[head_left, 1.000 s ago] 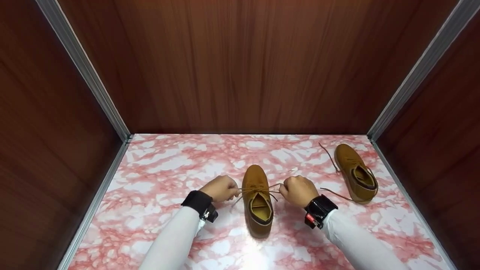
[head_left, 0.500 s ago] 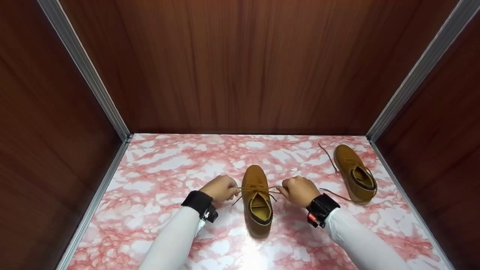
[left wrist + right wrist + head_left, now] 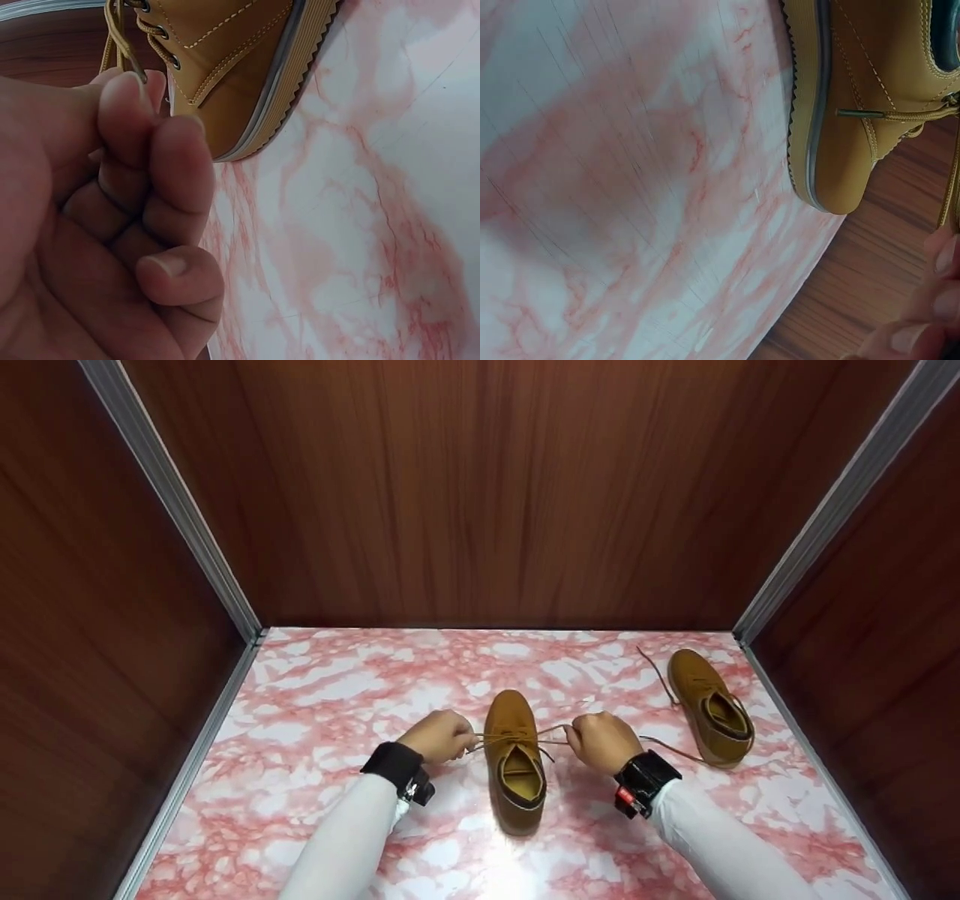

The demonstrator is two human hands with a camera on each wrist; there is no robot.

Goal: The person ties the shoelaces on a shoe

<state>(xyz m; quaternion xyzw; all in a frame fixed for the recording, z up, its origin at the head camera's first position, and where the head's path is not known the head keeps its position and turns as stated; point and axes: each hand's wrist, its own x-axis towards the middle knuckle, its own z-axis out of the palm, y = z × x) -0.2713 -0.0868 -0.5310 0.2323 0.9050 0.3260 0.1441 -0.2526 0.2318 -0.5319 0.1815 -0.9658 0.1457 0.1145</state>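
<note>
A tan lace-up shoe (image 3: 512,712) stands upright in the middle of the table, toe pointing away. On its left side my left hand (image 3: 442,736) pinches one loop of the shoelace (image 3: 120,37), pulled out sideways; the left wrist view shows the thumb and fingertips meeting on it. My right hand (image 3: 602,741) grips the other lace loop on the right side, its fingers mostly cut off at the corner of the right wrist view. A loose lace end with a dark tip (image 3: 861,113) lies across the shoe's side. Both hands stay apart from the shoe body.
A second tan shoe (image 3: 694,669) stands at the right rear, its laces (image 3: 675,750) trailing loose on the table. The marbled pink and white table (image 3: 337,682) is bounded by brown wood-grain panels (image 3: 480,495) with grey metal edging.
My right hand loosened its fingers slightly half a second ago and now grips its loop again, a touch farther right. The left hand barely moves; the left lace end has shifted. The shoe keeps its place.
</note>
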